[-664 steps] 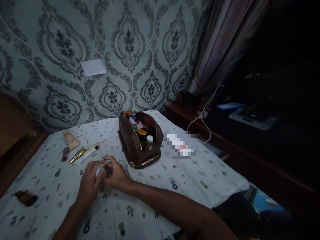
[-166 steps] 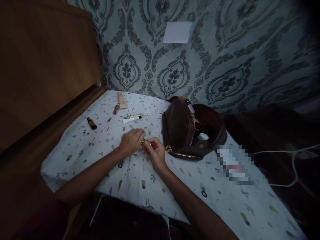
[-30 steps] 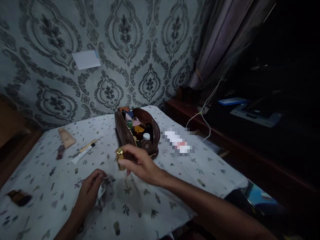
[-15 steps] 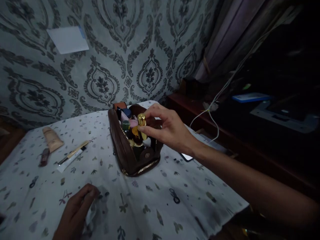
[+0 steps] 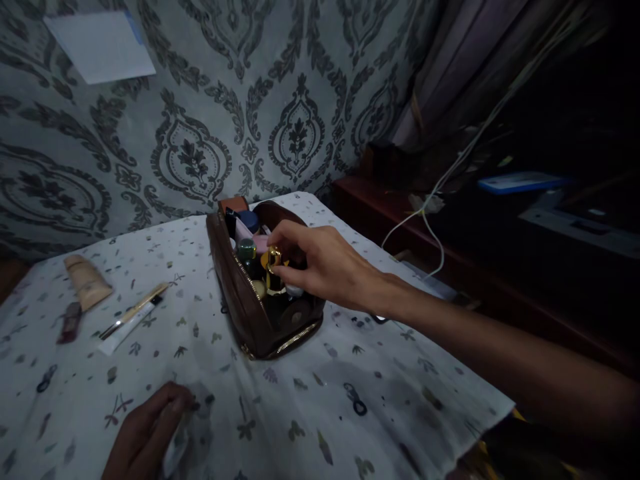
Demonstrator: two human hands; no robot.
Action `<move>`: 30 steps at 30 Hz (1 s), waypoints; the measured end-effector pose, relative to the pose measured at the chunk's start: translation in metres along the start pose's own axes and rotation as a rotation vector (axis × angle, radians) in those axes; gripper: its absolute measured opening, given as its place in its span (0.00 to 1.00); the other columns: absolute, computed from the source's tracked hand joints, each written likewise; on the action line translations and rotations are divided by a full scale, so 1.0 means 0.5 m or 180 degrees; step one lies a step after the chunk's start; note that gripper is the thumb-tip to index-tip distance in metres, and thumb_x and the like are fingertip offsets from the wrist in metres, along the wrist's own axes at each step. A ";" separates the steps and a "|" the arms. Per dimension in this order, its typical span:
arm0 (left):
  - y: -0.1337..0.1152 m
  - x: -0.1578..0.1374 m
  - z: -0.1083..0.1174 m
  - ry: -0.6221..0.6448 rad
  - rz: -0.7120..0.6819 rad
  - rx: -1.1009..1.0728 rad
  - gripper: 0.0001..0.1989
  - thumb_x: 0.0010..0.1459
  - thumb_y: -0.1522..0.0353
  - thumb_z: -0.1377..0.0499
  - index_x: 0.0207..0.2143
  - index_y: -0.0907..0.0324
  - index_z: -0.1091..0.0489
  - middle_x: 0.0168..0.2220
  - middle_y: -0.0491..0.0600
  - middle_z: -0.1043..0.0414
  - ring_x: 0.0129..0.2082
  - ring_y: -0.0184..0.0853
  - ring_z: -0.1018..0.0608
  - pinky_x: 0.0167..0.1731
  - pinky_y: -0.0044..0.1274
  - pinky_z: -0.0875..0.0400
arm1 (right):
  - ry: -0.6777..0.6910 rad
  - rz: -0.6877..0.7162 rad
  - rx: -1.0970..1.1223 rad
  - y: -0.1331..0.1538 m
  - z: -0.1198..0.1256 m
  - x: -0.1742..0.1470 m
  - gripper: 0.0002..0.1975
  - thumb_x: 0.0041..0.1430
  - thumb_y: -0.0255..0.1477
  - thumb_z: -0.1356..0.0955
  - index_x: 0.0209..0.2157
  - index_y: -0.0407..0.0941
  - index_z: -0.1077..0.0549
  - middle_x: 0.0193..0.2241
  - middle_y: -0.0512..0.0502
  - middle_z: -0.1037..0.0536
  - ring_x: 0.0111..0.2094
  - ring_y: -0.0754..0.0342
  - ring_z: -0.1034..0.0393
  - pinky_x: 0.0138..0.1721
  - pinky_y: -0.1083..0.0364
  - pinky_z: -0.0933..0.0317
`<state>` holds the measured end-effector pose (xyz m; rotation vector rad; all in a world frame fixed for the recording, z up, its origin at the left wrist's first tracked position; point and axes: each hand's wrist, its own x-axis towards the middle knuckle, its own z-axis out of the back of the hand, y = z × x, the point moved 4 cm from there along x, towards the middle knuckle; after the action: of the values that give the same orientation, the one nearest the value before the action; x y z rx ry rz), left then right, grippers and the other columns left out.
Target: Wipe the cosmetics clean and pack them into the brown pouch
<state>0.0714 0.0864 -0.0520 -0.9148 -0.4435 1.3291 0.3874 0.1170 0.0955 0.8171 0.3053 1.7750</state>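
Room: I see a wall [image 5: 310,80] papered in a grey damask pattern, with a pale sheet of paper [image 5: 100,47] stuck on it at upper left. A curtain [image 5: 450,73] hangs at the right; past it the room is too dark for me to read, apart from a white cable [image 5: 430,227] trailing down over a dark wooden ledge.

Surface: a white cloth [image 5: 350,373] printed with small leaf motifs, laid over a flat top that runs up to the wall.

Pouch: a brown pouch [image 5: 240,300] stands open on the cloth, gold zip along its near edge, packed with small bottles and caps.

Right hand: my right hand [image 5: 320,263] reaches over the open pouch, fingertips pinched on a gold-capped bottle [image 5: 273,263].

Bottle: it stands upright, long axis vertical, gold cap pointing up, lower part down among the things inside the pouch.

Left hand: my left hand [image 5: 145,433] rests low on the cloth, well apart from the pouch, fingers curled over a bunched bit of pale fabric; I cannot tell how tight that hold is.

Loose items: a beige tube [image 5: 87,283], a small dark red stick [image 5: 70,321], and a white pencil [image 5: 123,327] beside a gold-handled brush [image 5: 135,310] lie left of the pouch.
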 end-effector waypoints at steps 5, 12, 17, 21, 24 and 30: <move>-0.006 0.002 0.003 -0.0054 -0.0169 -0.0042 0.25 0.54 0.44 0.47 0.24 0.52 0.26 0.26 0.49 0.26 0.30 0.44 0.23 0.29 0.27 0.27 | 0.0174 0.0027 -0.0276 -0.006 -0.007 0.001 0.11 0.55 0.22 0.29 0.40 0.45 0.29 0.28 0.54 0.25 0.29 0.58 0.33 0.31 0.59 0.48; -0.008 0.002 0.003 -0.0037 -0.0231 -0.0003 0.23 0.55 0.45 0.46 0.24 0.52 0.26 0.26 0.48 0.26 0.30 0.44 0.23 0.29 0.27 0.27 | 0.0332 -0.0082 -0.0497 -0.012 -0.015 0.011 0.11 0.55 0.24 0.28 0.40 0.45 0.29 0.28 0.53 0.25 0.28 0.57 0.33 0.30 0.58 0.49; -0.013 0.006 0.003 0.0067 -0.0245 0.0123 0.25 0.54 0.44 0.47 0.24 0.52 0.25 0.26 0.49 0.25 0.30 0.45 0.23 0.29 0.27 0.27 | 0.0280 0.0046 -0.0515 -0.014 -0.009 0.016 0.11 0.53 0.25 0.26 0.37 0.45 0.29 0.25 0.55 0.27 0.26 0.59 0.35 0.28 0.59 0.51; -0.016 0.005 0.005 0.0047 -0.0232 0.0114 0.25 0.54 0.43 0.47 0.24 0.52 0.26 0.26 0.49 0.25 0.30 0.45 0.23 0.29 0.28 0.27 | 0.0291 0.0054 -0.0584 -0.009 -0.004 0.018 0.11 0.53 0.24 0.26 0.36 0.45 0.29 0.25 0.55 0.28 0.26 0.58 0.36 0.28 0.58 0.52; -0.013 0.004 0.005 0.0038 -0.0244 0.0109 0.24 0.55 0.44 0.47 0.25 0.53 0.26 0.26 0.49 0.25 0.31 0.45 0.23 0.30 0.27 0.27 | 0.0380 0.0041 -0.0662 -0.002 -0.011 0.019 0.10 0.54 0.23 0.27 0.38 0.45 0.29 0.26 0.53 0.27 0.27 0.57 0.35 0.30 0.58 0.51; -0.009 0.005 0.004 0.0052 -0.0257 0.0073 0.24 0.55 0.45 0.47 0.25 0.53 0.26 0.26 0.49 0.25 0.31 0.45 0.23 0.29 0.27 0.27 | 0.0405 0.0047 -0.0444 -0.005 -0.020 0.022 0.11 0.54 0.22 0.27 0.39 0.44 0.29 0.25 0.55 0.28 0.27 0.58 0.35 0.30 0.58 0.50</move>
<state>0.0734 0.0894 -0.0480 -0.8796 -0.4472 1.2500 0.3806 0.1298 0.0909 0.6103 0.2564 1.8436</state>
